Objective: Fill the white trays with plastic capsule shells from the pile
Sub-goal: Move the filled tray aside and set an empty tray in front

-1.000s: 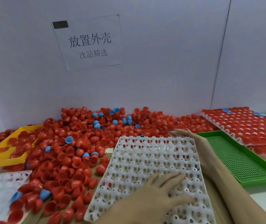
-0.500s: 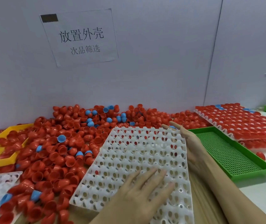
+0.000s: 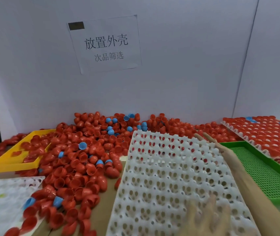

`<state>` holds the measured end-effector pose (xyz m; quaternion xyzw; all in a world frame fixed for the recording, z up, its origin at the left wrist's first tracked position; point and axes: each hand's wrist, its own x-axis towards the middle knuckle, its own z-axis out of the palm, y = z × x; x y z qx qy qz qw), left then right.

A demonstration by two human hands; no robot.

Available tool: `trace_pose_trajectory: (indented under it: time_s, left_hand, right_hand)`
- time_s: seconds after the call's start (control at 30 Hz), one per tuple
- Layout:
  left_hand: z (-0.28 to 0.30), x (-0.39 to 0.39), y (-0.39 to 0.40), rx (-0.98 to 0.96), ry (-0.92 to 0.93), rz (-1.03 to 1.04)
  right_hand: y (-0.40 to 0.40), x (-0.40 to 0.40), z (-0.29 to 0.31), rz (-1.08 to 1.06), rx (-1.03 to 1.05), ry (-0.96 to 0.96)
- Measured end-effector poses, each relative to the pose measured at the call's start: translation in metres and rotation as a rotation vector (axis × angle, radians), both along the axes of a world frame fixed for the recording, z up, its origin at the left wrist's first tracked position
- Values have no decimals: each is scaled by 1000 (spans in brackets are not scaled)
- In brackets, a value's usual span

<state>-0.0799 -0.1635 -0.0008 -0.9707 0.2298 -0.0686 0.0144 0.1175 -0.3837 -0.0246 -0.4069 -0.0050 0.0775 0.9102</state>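
A white tray with rows of holed cups lies in front of me, its far end over the pile of red capsule shells, which show through the far holes. No shells sit in its cups. My left hand, blurred, lies flat on the tray's near right part with its fingers spread. Along the tray's far right edge rests my right hand, its straight fingers reaching past the far corner. Several blue shells are mixed into the pile.
A yellow tray holding shells sits at the left, another white tray at the lower left. To the right are a green mesh tray and a white tray full of red shells. A wall with a paper sign stands behind.
My left hand has slid toward the tray's near right corner and is blurred by motion. My right hand stays at the far right edge. The view has shifted.
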Motion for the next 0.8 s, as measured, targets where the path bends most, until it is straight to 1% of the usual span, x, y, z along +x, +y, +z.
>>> trace_pose_trajectory:
  time_s: [0.07,0.13,0.17,0.23,0.3,0.4,0.43,0.47,0.53,0.57,0.6,0.63,0.73,0.8]
  left_hand:
    - [10,5,20,-144,-25,148]
    - [21,15,46,-229,-115,289]
    - [25,20,56,-254,-91,359]
    - [15,31,77,-295,93,465]
    - [-8,45,91,-347,223,450]
    - [-26,64,108,-515,264,284]
    - [-27,72,116,-559,270,205]
    - [-27,81,125,-565,288,131]
    - [-22,97,138,-530,321,30]
    - [-20,104,143,-510,326,7]
    - [-17,110,145,-496,328,-10]
    - [-15,115,146,-482,331,-25]
    - [-16,125,145,-391,289,-79]
    - [-18,131,141,-354,223,-97]
  right_hand:
    - [-9,6,1,-26,40,9]
    - [-11,8,4,-35,16,-6]
    - [-8,8,4,-41,-2,-25]
    - [0,4,0,-72,7,-48]
    - [1,2,1,-85,50,-59]
    - [-24,-1,12,-28,82,-15]
    - [-32,-1,14,6,20,19]
    - [-36,0,14,37,-118,30]
    - [-26,3,7,39,-532,-19]
    - [-17,5,1,6,-727,-73]
    - [-6,4,-4,-56,-870,-144]
    - [4,4,-7,-131,-944,-221]
    - [19,-3,-3,-259,-919,-402]
    - [28,-8,3,-241,-1079,-543]
